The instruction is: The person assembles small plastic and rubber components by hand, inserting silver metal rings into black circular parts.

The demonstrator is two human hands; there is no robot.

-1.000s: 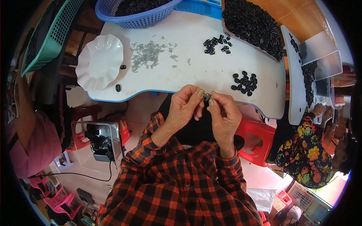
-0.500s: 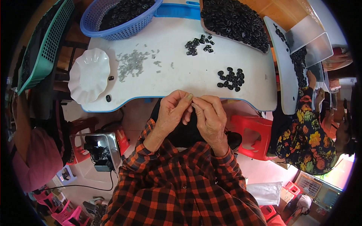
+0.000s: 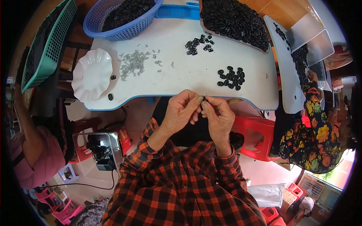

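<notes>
Just past the table's near edge, my left hand point(image 3: 184, 110) and my right hand point(image 3: 219, 117) meet at the fingertips. Between them they pinch a small black part point(image 3: 205, 99), mostly covered by the thumbs and fingers. Black oval pieces point(image 3: 231, 78) lie in a loose cluster on the table beyond my right hand. Farther back is a second group of small black pieces point(image 3: 193, 46). Small clear strips point(image 3: 132, 64) are scattered to the left of them.
A white scalloped plate point(image 3: 80, 77) stands at the table's left, two black pieces beside it. A blue basket point(image 3: 124, 33) and a tray point(image 3: 241, 42), both full of black pieces, stand at the back. Co-workers sit either side; red stools point(image 3: 260, 137) flank me.
Both hands have shifted slightly right in the picture, still joined at the fingertips. A black part now shows between them. The co-worker's arm on the right has moved a little.
</notes>
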